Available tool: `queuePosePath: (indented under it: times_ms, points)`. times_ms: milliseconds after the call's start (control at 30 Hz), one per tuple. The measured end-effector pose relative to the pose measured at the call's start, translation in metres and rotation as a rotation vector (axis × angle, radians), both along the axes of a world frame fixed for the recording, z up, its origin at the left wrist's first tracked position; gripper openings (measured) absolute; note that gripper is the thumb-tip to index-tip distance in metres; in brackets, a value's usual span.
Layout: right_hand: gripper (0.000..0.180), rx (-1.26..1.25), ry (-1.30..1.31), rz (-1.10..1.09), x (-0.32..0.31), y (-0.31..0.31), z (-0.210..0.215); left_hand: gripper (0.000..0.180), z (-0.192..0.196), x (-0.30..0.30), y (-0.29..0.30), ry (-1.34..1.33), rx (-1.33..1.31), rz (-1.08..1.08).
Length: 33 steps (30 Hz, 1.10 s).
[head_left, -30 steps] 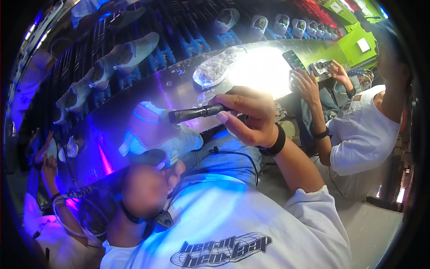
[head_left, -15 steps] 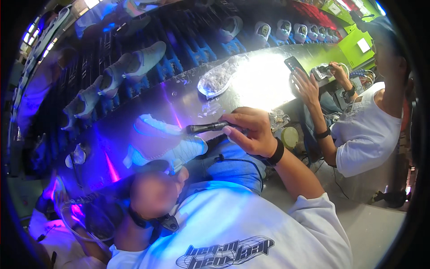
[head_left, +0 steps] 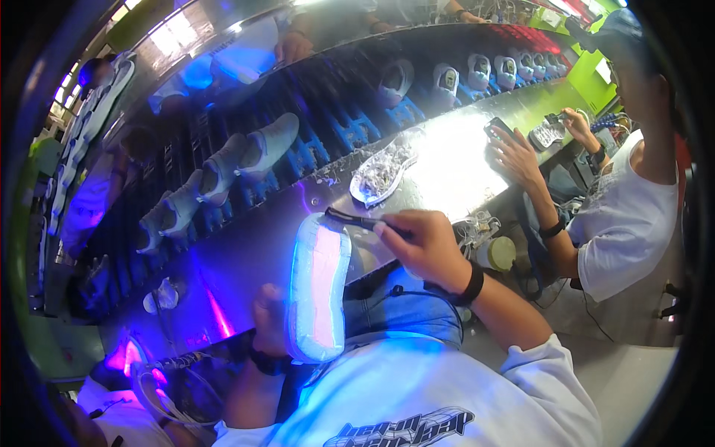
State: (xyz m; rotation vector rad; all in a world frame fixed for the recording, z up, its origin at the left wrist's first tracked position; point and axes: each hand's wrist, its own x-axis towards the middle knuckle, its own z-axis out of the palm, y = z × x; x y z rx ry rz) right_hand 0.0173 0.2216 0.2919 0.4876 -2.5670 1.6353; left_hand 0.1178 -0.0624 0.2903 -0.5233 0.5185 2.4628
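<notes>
A white shoe [head_left: 319,290] stands on end in front of me, sole toward me, lit blue and pink by the lamp light. My left hand [head_left: 269,313] grips its left side; some fingers are behind it. In my right hand [head_left: 428,246] is a slender black hand tool [head_left: 361,221], whose kind I cannot make out. Its tip is at the shoe's upper end, touching or very close. Beyond the shoe, a sole-shaped white tray [head_left: 359,192] full of pale scraps rests on the metal bench [head_left: 298,201].
Past the bench runs a dark conveyor with blue holders, carrying white shoes [head_left: 268,145] at left and several more [head_left: 479,72] toward the right. A co-worker [head_left: 625,208] at right holds a dark phone-like object [head_left: 495,127]. Another person [head_left: 119,387] works at lower left.
The shoe has been raised and turned from its side, so the sole now faces me. My right hand and tool have shifted slightly right and down, to the shoe's upper end. The view has shifted.
</notes>
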Motion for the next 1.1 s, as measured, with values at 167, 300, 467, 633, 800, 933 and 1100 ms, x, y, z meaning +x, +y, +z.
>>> queuePosePath:
  times_ms: [167, 300, 467, 633, 800, 933, 1100]
  points:
    - [0.019, 0.133, 0.344, 0.109, 0.054, -0.004, 0.024, 0.082, -0.025, -0.007, -0.022, 0.044, -0.077, 0.045]
    - [0.011, 0.074, 0.296, 0.152, 0.05, 0.014, 0.029, 0.079, -0.019, -0.025, -0.02, 0.048, -0.032, 0.046]
    - [0.02, -0.187, 0.065, -0.038, 0.039, 0.041, 0.016, 0.051, -0.042, -0.077, -0.044, 0.327, -0.821, 0.064]
    - [0.019, -0.396, -0.108, -0.191, 0.044, 0.058, -0.016, 0.05, 0.038, -0.194, 0.006, 0.511, -1.067, -0.071]
    - [0.02, -0.487, -0.206, -0.26, 0.047, 0.062, -0.027, 0.076, 0.022, -0.317, 0.038, 0.952, -2.128, -0.082]
    - [0.02, -0.524, -0.237, -0.286, 0.044, 0.065, -0.022, 0.058, -0.053, -0.372, 0.046, 1.006, -2.325, -0.156]
    - [0.023, -0.563, -0.287, -0.385, 0.045, 0.068, -0.027, 0.053, -0.066, -0.368, 0.051, 0.895, -2.353, -0.374]
